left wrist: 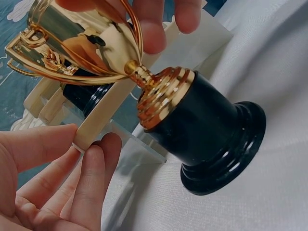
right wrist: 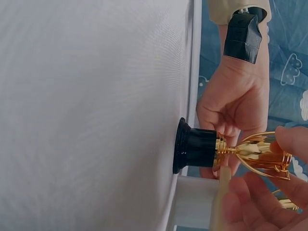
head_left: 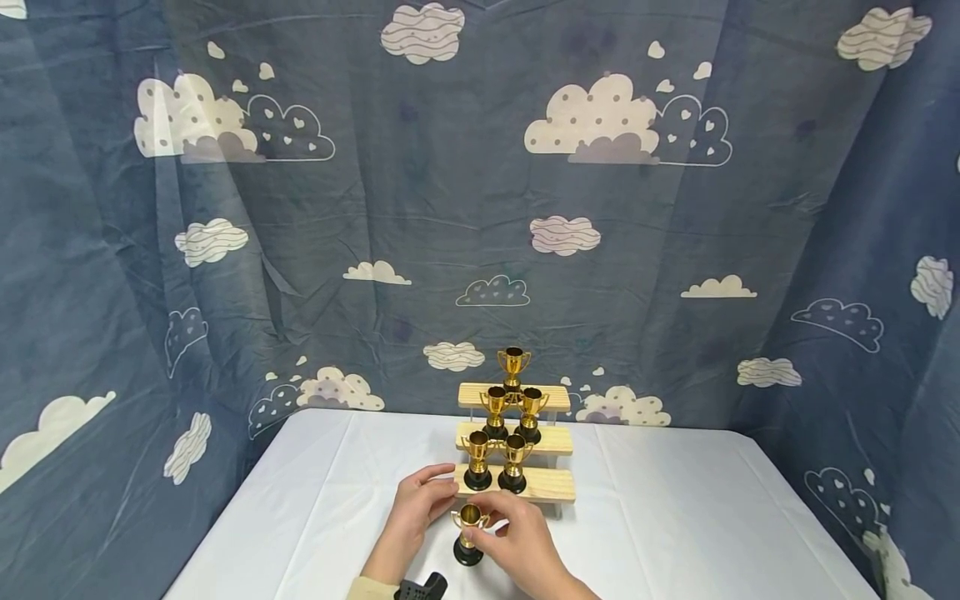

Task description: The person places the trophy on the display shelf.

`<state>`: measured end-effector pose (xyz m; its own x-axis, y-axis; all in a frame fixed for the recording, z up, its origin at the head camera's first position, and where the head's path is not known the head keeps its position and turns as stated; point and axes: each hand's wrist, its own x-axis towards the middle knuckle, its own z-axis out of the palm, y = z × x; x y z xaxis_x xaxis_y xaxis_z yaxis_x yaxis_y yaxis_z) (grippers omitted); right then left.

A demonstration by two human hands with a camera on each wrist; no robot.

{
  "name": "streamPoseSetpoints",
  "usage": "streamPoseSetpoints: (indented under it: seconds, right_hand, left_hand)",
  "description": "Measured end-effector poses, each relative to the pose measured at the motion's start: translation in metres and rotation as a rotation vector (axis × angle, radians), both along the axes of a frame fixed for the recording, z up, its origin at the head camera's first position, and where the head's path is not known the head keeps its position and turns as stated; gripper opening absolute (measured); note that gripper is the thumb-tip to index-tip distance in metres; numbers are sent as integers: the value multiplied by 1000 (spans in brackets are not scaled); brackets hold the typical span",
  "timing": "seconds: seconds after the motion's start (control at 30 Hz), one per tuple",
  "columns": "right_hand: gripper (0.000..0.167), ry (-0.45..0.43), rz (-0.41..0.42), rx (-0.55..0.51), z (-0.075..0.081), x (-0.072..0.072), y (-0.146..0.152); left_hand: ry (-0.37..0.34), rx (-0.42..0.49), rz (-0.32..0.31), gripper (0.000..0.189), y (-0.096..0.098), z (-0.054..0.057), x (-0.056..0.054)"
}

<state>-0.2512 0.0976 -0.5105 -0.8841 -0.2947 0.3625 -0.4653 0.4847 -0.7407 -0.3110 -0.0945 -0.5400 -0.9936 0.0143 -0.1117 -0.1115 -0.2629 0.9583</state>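
My right hand [head_left: 521,537] pinches a small gold trophy cup [head_left: 469,518] by its bowl, in front of the stand. In the left wrist view the trophy's black base [left wrist: 207,127] is tilted across the frame, and in the right wrist view the base [right wrist: 192,148] is right at the white cloth. My left hand [head_left: 420,508] grips the left end of the lowest wooden step [head_left: 551,483], thumb on one side and fingers on the other. More gold trophies stand on the three-step stand: two on the bottom step, two on the middle step [head_left: 558,439], one on the top step [head_left: 555,396].
A white cloth [head_left: 675,517] covers the table. Behind and at both sides hangs a blue curtain [head_left: 450,208] with cloud prints. Clear supports [left wrist: 144,144] hold up the wooden steps. A black device [right wrist: 243,38] is strapped to the left wrist.
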Motion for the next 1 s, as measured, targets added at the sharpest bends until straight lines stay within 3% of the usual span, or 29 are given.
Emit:
streamPoseSetpoints:
  seconds: [0.47, 1.0]
  right_hand:
    - [32, 58, -8, 4, 0, 2, -2]
    - [34, 72, -20, 63, 12, 0, 2]
  left_hand:
    - [0, -14, 4, 51, 0, -2, -5]
    - [-3, -2, 2, 53, 0, -3, -5]
